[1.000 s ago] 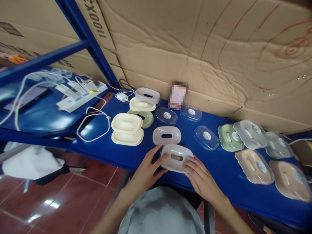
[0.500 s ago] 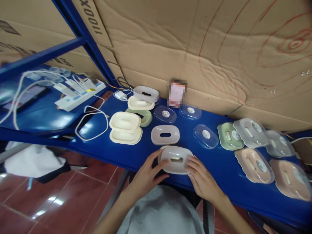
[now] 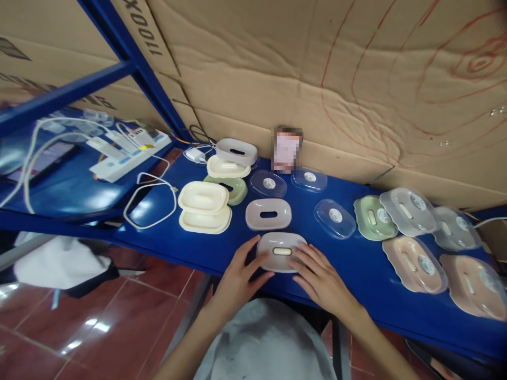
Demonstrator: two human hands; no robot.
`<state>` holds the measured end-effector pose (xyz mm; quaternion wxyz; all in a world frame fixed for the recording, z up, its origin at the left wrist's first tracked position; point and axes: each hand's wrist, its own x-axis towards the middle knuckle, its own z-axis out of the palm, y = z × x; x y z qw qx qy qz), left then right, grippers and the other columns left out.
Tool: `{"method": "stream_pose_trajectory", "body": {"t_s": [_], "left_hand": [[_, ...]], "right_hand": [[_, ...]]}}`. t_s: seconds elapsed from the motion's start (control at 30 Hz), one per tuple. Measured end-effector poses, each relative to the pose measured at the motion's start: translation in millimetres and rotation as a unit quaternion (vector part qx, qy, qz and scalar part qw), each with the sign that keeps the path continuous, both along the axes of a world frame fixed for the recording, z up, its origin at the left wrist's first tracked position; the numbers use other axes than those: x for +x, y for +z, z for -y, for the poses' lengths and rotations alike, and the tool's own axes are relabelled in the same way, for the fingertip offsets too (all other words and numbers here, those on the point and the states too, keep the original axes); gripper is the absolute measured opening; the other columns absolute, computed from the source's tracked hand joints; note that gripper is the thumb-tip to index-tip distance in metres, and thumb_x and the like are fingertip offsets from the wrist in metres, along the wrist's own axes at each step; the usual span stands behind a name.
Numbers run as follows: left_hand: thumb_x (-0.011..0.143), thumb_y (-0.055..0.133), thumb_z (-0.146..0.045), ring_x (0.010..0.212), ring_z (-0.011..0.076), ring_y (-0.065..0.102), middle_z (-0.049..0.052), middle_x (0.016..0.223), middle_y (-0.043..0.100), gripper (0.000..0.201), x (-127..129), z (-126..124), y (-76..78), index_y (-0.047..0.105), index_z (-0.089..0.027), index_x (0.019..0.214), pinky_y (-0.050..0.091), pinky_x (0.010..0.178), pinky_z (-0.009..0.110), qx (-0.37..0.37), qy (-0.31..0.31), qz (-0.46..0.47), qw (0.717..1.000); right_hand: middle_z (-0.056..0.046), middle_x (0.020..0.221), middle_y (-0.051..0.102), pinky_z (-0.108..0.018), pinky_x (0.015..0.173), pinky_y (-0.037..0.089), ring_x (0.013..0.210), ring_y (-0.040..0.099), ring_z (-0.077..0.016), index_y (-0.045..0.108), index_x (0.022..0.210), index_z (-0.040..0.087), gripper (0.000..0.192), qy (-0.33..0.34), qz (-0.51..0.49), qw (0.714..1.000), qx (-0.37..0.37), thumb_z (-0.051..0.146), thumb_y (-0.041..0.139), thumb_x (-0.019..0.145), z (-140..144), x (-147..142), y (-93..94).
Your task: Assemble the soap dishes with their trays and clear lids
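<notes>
Right in front of me on the blue table lies a grey oval soap dish. A cream ridge shows through its slot, and the base beneath is hidden by the dish. My left hand holds the dish's left side with thumb and fingers. On its right side rest the fingers of my right hand, gripping the rim and upper face. Just beyond sits another grey dish with an open slot. Two cream bases overlap to the left.
Clear lids with round stickers lie behind. At the right stand several lidded soap dishes in green, grey and pink. More parts, including a green dish, are at back left, near a power strip and white cable. A phone leans against cardboard.
The grey dish has shifted left onto the cream base, whose ridge now sits centred in the slot. My right hand has moved left with it. My left hand stays at its side.
</notes>
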<state>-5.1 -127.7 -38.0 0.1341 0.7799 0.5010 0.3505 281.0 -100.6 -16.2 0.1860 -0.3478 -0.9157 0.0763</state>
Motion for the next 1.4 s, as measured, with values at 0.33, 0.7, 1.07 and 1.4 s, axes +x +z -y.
{"method": "stream_pose_trajectory", "body": {"t_s": [0.33,0.7,1.07,1.4], "left_hand": [[0.099,0.078,-0.03,0.146,0.0305,0.06,0.011,0.162,0.056,0.053,-5,-8,5.6,0.06,-0.033,0.148,0.056,0.118,0.052,-0.079,-0.03,0.03,0.996],[0.096,0.082,-0.038,0.151,0.0313,0.055,0.011,0.166,0.053,0.092,15,-23,3.9,0.028,-0.037,0.17,0.052,0.121,0.052,-0.146,-0.04,0.056,0.987],[0.089,0.089,-0.036,0.145,0.0309,0.061,0.01,0.158,0.06,0.092,12,-26,4.2,0.038,-0.036,0.165,0.054,0.121,0.05,-0.138,-0.05,0.067,0.987],[0.099,0.078,-0.035,0.148,0.0281,0.058,0.011,0.161,0.055,0.077,14,-22,5.2,0.038,-0.035,0.165,0.055,0.12,0.046,-0.106,-0.074,0.049,0.99]], "right_hand": [[-0.016,0.16,0.057,-0.068,0.117,0.05,0.153,0.047,-0.0398,0.05,0.163,0.027,0.057,-0.297,-0.021,0.953,0.057,0.042,0.057,0.109,-52,49,-4.6],[-0.011,0.164,0.055,-0.055,0.121,0.054,0.161,0.041,-0.0315,0.045,0.167,0.03,0.063,-0.084,-0.024,0.996,0.014,0.022,0.062,0.107,19,6,11.8],[-0.011,0.154,0.064,-0.055,0.117,0.058,0.153,0.051,-0.0314,0.051,0.162,0.03,0.057,-0.05,0.006,0.998,0.036,0.022,0.061,0.107,8,15,9.3],[-0.012,0.151,0.065,-0.052,0.117,0.054,0.144,0.058,-0.0295,0.06,0.153,0.027,0.046,-0.064,0.032,0.994,0.084,0.026,0.062,0.107,7,16,2.0]]}}
